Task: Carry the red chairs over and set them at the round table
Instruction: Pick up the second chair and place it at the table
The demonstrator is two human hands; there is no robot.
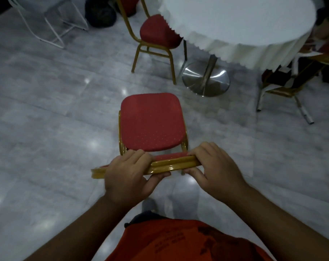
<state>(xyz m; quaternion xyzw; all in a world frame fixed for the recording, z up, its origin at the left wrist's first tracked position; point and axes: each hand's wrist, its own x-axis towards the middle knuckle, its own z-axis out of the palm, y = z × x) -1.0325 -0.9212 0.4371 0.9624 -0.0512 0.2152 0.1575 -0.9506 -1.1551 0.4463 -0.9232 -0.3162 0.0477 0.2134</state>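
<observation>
A red chair (152,121) with a gold metal frame is right in front of me, seen from above, its seat pointing toward the round table (238,21). My left hand (128,174) and my right hand (214,166) both grip the gold top rail of its backrest. The table has a white cloth and a steel pedestal base (207,78). A second red chair (158,32) stands at the table's left side, its seat partly under the cloth.
A dark chair (291,80) with a wrapped frame stands at the table's right. A white wire-frame chair (52,19) and a black bag (100,12) sit at the far left. The floor is glossy grey marble.
</observation>
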